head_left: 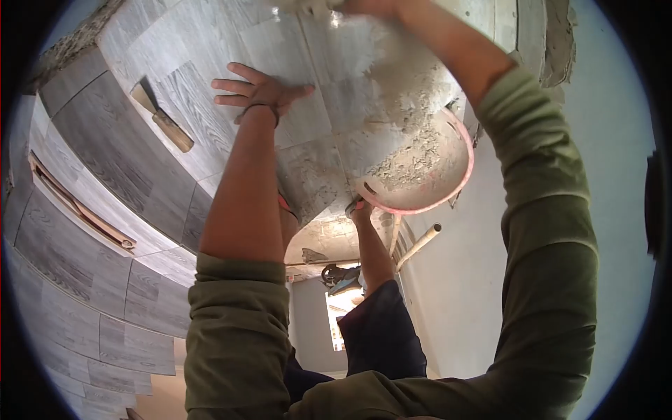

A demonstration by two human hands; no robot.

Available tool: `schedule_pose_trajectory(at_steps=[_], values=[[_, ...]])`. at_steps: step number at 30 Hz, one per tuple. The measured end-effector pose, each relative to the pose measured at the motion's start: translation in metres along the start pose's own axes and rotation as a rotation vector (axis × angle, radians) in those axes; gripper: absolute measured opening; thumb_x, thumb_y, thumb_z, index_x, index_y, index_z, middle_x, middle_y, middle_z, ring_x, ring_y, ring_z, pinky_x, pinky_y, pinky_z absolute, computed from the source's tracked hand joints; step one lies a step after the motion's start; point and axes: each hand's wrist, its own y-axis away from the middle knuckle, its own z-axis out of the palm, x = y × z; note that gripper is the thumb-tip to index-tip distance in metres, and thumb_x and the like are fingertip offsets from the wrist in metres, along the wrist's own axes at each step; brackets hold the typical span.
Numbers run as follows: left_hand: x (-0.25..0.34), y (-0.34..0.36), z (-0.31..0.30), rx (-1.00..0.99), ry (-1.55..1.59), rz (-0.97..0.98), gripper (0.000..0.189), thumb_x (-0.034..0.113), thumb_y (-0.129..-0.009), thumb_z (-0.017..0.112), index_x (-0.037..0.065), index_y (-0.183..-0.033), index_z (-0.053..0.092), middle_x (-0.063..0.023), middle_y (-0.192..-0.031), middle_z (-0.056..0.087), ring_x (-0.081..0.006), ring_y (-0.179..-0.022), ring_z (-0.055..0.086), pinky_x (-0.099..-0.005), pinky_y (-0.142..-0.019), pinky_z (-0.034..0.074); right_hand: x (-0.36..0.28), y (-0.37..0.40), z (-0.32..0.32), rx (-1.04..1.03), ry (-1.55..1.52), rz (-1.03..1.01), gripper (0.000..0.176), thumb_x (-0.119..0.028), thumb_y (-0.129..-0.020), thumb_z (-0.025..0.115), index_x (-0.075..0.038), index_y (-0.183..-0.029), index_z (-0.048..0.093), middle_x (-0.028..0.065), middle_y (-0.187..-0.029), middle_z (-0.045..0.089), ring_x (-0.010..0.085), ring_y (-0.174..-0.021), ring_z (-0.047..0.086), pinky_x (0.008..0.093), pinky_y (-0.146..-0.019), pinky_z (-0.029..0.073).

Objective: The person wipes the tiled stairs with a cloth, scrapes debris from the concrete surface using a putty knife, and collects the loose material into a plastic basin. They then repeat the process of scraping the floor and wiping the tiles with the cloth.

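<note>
Left hand [259, 93]: open, palm flat on a grey wood-grain tile [311, 122] of the tiled surface [98, 280]; fingers spread and pointing left, thumb out to the right; dark band at the wrist; forearm bare and straight, olive sleeve [238, 329] pushed up near the elbow.

Right hand [367, 5]: well apart from the left, at the top edge of the view and mostly cut off; grip cannot be told; arm stretched long, bare forearm running up from a rolled olive cuff.

Co-worker's hand [359, 207]: closed on the lower rim of a round pan [465, 175], which is tilted and holds crumbly grey mortar [413, 157]; dark sleeve below.

Trowel [162, 117]: lying on the tiles left of the left hand, untouched.

Wooden strip [80, 208]: lying along the tiles, lower left.

Pale pipe [420, 245]: below the pan.
</note>
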Motion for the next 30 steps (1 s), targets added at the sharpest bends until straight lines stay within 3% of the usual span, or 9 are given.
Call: schedule_pose_trajectory(at_steps=[5,6,9,14,16,18,21,24,30], values=[[-0.002,-0.011,0.008,0.035,-0.042,0.016,0.166,0.066,-0.058,0.089,0.007,-0.146,-0.04,-0.0366,-0.149,-0.039,-0.0575,-0.139,-0.033,-0.0772,-0.111,0.012,-0.038,0.14,0.053,-0.186,-0.121,0.042,0.05,-0.013,-0.07,0.085,-0.032,-0.114,0.071,0.0011,-0.139,0.053,0.0224,-0.132,0.046,0.0462,-0.109,0.042],[0.0,-0.012,0.009,0.037,-0.064,0.007,0.167,0.067,-0.058,0.089,0.006,-0.146,-0.04,-0.0376,-0.149,-0.038,-0.0586,-0.139,-0.032,-0.0771,-0.111,0.012,-0.05,0.169,0.066,-0.119,-0.143,0.061,0.043,-0.014,-0.062,0.088,-0.028,-0.099,0.071,0.0013,-0.124,0.058,0.0235,-0.128,0.048,0.0489,-0.106,0.041],[0.001,-0.009,0.009,0.053,-0.083,-0.002,0.168,0.066,-0.057,0.089,0.005,-0.146,-0.04,-0.0393,-0.15,-0.036,-0.0611,-0.139,-0.03,-0.0767,-0.111,0.011,-0.08,0.25,0.073,-0.254,-0.149,0.041,0.058,-0.012,-0.064,0.085,-0.032,-0.116,0.071,-0.0034,-0.127,0.058,0.0206,-0.131,0.046,0.0532,-0.11,0.039],[0.004,0.001,0.009,0.102,-0.144,0.002,0.162,0.074,-0.061,0.082,0.0,-0.15,-0.031,-0.0404,-0.154,-0.025,-0.0615,-0.144,-0.017,-0.0729,-0.114,0.011,-0.12,0.337,0.058,-0.55,-0.235,0.17,0.061,-0.012,-0.057,0.082,-0.029,-0.114,0.068,-0.003,-0.129,0.054,0.0244,-0.132,0.045,0.055,-0.106,0.037],[0.005,0.002,0.009,0.082,-0.131,-0.026,0.161,0.072,-0.062,0.083,0.0,-0.15,-0.031,-0.0403,-0.154,-0.025,-0.0612,-0.144,-0.017,-0.0721,-0.115,0.01,-0.111,0.341,0.035,-0.295,-0.366,0.247,0.065,-0.012,-0.06,0.082,-0.031,-0.119,0.065,0.0011,-0.129,0.056,0.0275,-0.126,0.05,0.0496,-0.102,0.043],[0.009,0.01,0.001,0.056,-0.12,-0.029,0.16,0.069,-0.063,0.085,0.002,-0.15,-0.031,-0.0395,-0.153,-0.028,-0.0612,-0.143,-0.019,-0.0702,-0.116,0.01,-0.083,0.279,-0.026,0.157,-0.342,0.21,0.07,-0.012,-0.063,0.082,-0.024,-0.128,0.06,0.0079,-0.126,0.059,0.0319,-0.121,0.053,0.0464,-0.099,0.047],[0.007,0.005,0.003,0.033,-0.087,-0.034,0.16,0.068,-0.063,0.085,0.001,-0.149,-0.032,-0.04,-0.152,-0.03,-0.0615,-0.143,-0.02,-0.0696,-0.116,0.009,0.004,0.236,-0.069,0.371,-0.168,0.528,0.069,-0.012,-0.068,0.08,-0.007,-0.132,0.055,0.0155,-0.123,0.061,0.0361,-0.113,0.056,0.0463,-0.101,0.046],[0.01,0.004,0.003,0.028,-0.087,-0.058,0.162,0.068,-0.062,0.086,0.0,-0.148,-0.034,-0.0402,-0.151,-0.031,-0.0623,-0.142,-0.022,-0.0701,-0.116,0.008,0.137,0.162,-0.078,0.582,-0.023,0.795,0.052,-0.019,-0.077,0.073,-0.008,-0.127,0.062,0.016,-0.136,0.055,0.0383,-0.129,0.047,0.0443,-0.1,0.046],[0.004,-0.004,0.003,-0.011,0.041,-0.039,0.164,0.058,-0.062,0.091,0.006,-0.145,-0.041,-0.0335,-0.147,-0.044,-0.056,-0.137,-0.039,-0.0694,-0.117,0.011,0.258,0.127,-0.009,0.407,0.303,0.91,0.064,-0.025,-0.076,0.072,-0.001,-0.133,0.055,0.0235,-0.144,0.05,0.0408,-0.133,0.045,0.045,-0.111,0.039]])
